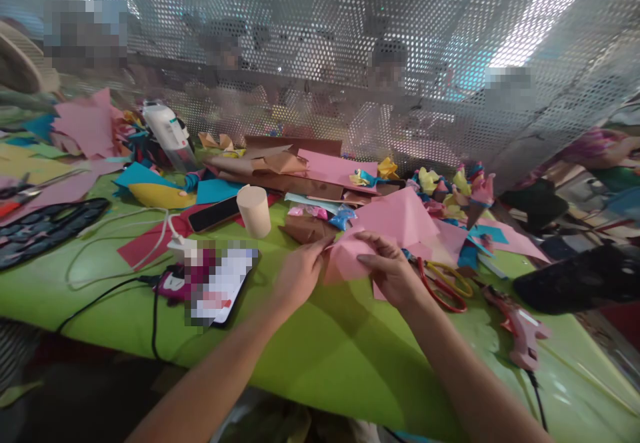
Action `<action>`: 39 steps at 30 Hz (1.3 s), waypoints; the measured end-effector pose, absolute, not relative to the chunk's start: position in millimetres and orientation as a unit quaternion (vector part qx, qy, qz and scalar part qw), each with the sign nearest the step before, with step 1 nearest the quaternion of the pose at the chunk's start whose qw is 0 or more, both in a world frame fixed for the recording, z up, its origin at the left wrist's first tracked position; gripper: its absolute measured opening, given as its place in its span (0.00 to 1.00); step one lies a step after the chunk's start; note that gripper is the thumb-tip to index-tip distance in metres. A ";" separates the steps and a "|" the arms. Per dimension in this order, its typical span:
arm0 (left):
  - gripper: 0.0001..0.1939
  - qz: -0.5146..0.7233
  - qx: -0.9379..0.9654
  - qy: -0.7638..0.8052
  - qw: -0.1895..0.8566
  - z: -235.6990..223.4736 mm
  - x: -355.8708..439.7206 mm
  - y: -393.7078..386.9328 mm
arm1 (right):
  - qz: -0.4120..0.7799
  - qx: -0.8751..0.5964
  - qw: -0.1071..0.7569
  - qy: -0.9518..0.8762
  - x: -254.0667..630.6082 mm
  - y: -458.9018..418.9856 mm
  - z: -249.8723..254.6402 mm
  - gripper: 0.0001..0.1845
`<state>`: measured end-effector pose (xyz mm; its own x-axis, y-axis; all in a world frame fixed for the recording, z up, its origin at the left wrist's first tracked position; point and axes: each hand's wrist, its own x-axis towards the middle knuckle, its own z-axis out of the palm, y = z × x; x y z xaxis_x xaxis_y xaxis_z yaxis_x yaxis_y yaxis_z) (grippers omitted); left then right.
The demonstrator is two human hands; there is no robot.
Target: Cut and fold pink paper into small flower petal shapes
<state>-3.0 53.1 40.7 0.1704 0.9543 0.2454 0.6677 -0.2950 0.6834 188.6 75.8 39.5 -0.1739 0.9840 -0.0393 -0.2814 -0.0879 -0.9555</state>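
Between my hands, above the green table (345, 349), is a piece of pink paper (345, 259), bent into a curved shape. My left hand (303, 273) pinches its left edge, fingertips pressed together. On the other side, my right hand (390, 266) grips the right part of the paper between thumb and fingers. Just behind lie a brown paper cone (307, 229), small shiny wrapped pieces in pink and blue (343, 216), and a larger pink sheet (400, 213). A pair of scissors with red and yellow handles (443, 286) lies right of my right hand.
A pink glue gun (525, 336) with a cord and a black cylinder (575, 279) lie at the right. Leftward are a phone (227, 289), a power strip (175, 283) with cables, and a paper cup-like tube (254, 211). Perforated metal (310, 49) rises behind.
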 end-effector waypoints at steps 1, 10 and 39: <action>0.24 0.328 0.735 0.556 0.208 40.2 -2.8 52.7 | 0.627 -0.395 0.508 -0.439 188.1 75.1 39.5 0.20; 0.26 0.305 0.756 0.557 0.156 41.3 -2.3 51.6 | 0.648 -0.379 0.455 -0.479 188.8 69.1 49.3 0.32; 0.20 0.327 0.756 0.558 0.103 31.5 5.4 47.6 | 0.012 -0.425 0.434 -0.794 186.1 67.2 35.9 0.13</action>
